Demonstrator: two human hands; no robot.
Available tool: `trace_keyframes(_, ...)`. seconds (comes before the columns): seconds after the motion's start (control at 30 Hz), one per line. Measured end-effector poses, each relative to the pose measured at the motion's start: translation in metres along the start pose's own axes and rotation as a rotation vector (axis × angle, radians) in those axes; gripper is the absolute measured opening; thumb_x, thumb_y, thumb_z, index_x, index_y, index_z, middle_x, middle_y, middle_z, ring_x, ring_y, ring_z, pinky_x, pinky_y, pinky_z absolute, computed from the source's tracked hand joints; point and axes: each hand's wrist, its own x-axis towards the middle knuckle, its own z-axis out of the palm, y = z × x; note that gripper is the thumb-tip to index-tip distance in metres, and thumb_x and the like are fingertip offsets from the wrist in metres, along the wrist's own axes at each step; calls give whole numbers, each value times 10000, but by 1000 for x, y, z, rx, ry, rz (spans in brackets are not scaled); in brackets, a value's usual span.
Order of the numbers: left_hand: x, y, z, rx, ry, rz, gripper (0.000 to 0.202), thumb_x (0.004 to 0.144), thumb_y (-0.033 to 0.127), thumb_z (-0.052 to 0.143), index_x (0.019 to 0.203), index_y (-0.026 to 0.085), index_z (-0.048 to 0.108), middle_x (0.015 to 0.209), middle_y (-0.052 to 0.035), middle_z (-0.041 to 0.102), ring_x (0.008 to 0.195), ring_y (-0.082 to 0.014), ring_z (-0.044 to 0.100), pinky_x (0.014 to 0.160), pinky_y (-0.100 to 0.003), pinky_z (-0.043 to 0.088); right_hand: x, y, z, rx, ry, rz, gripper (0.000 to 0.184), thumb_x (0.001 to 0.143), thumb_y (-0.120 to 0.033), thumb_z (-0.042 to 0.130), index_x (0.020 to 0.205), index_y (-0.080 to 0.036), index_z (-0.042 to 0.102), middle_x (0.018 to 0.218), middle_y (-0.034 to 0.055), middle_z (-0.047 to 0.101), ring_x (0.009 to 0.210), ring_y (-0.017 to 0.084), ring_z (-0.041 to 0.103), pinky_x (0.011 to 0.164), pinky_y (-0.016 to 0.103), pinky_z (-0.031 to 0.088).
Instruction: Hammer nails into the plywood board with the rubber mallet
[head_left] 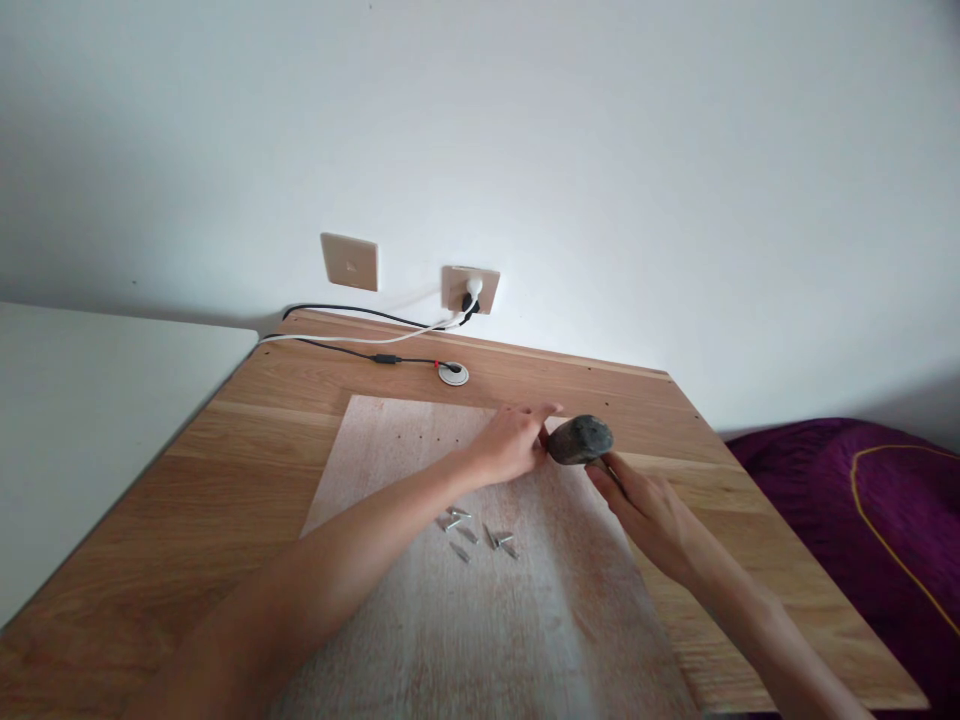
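Note:
My right hand (637, 500) grips a mallet by its handle. The mallet's dark, cylindrical head (580, 440) is near the far right corner of a pale wooden board (405, 620). Close to the head's left side, my left hand (514, 445) is closed, one finger reaching toward the right. Its fingertips are partly behind the mallet, so what they pinch, if anything, is hidden. Two small groups of metal fasteners, like screws or nails (454, 522), lie loose on the board below my left wrist. A row of small dark marks shows near the board's far edge.
The board lies on a wooden table (247, 470). Behind it are a round cable grommet (453, 374), black and white cables (352, 338) and a wall socket (487, 290) with plugs. A white surface (97, 420) adjoins at left; purple fabric (840, 500) lies at right.

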Motion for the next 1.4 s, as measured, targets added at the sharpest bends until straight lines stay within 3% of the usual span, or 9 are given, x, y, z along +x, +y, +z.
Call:
trace_keyframes(0.13, -1, 2, -9, 5, -26, -28, 630, 837, 68, 690, 1439, 154, 523, 1064, -78, 806, 1071, -259, 744, 997, -408, 542, -4, -2, 3, 7, 24, -14, 382, 1093, -542, 398, 1074, -257, 652, 825, 61, 778, 781, 284, 777, 676, 314, 499)
trace_keyframes(0.27, -14, 11, -42, 146, -42, 3, 447, 838, 162, 743, 1264, 157, 609, 1257, -150, 718, 1160, -316, 689, 1008, -463, 527, -10, 6, 3, 14, 73, 22, 384, 1089, -546, 403, 1033, -252, 643, 732, 27, 734, 663, 241, 726, 627, 287, 478)
trace_keyframes(0.37, -34, 23, -69, 167, -206, 151, 247, 858, 114, 700, 1093, 190, 690, 1149, -78, 726, 1019, -242, 705, 932, -368, 531, -14, 16, 5, 5, 95, 73, 395, 1086, -557, 398, 1051, -255, 650, 703, 24, 725, 655, 252, 729, 609, 290, 467)
trace_keyframes(0.47, -57, 37, -83, 133, -416, 304, 194, 918, 52, 633, 959, 217, 726, 946, -17, 732, 902, -175, 699, 850, -286, 517, -17, 23, 9, -4, 86, 89, 396, 1085, -555, 385, 1101, -262, 651, 783, 57, 765, 770, 306, 779, 650, 317, 487)
trace_keyframes(0.57, -76, 42, -81, 171, -485, 376, 284, 908, -18, 633, 957, 232, 758, 899, -9, 734, 900, -172, 697, 823, -292, 513, -19, 24, 16, -14, 90, 106, 393, 1095, -532, 350, 1153, -266, 634, 868, 92, 798, 891, 358, 801, 695, 346, 503)
trace_keyframes(0.67, -83, 40, -76, 191, -484, 399, 325, 856, -47, 693, 975, 242, 782, 905, -3, 744, 926, -176, 701, 852, -307, 515, -20, 21, 20, -29, 102, 124, 379, 1094, -517, 342, 1132, -266, 624, 845, 99, 804, 867, 377, 806, 675, 356, 501)
trace_keyframes(1.07, -76, 46, -75, 419, -461, 492, 212, 869, 105, 772, 721, 188, 644, 833, -19, 725, 861, -200, 681, 812, -322, 491, -21, 25, 25, -47, 161, 42, 406, 1084, -489, 338, 1175, -222, 630, 797, 107, 791, 810, 390, 809, 620, 362, 477)
trace_keyframes(1.2, -68, 33, -70, 293, -398, 406, 164, 858, 89, 733, 758, 189, 649, 800, -11, 726, 817, -187, 686, 858, -321, 507, -21, 25, 25, -24, 146, 35, 382, 1080, -486, 349, 1150, -233, 626, 784, 96, 784, 801, 384, 805, 630, 363, 486)
trace_keyframes(1.4, -23, 3, -65, -144, -149, -19, 255, 872, 76, 691, 1092, 187, 755, 923, -26, 804, 802, -150, 725, 765, -258, 528, -22, 23, 24, -21, 131, 38, 411, 1092, -497, 337, 1213, -215, 610, 837, 118, 807, 878, 396, 809, 647, 369, 489)
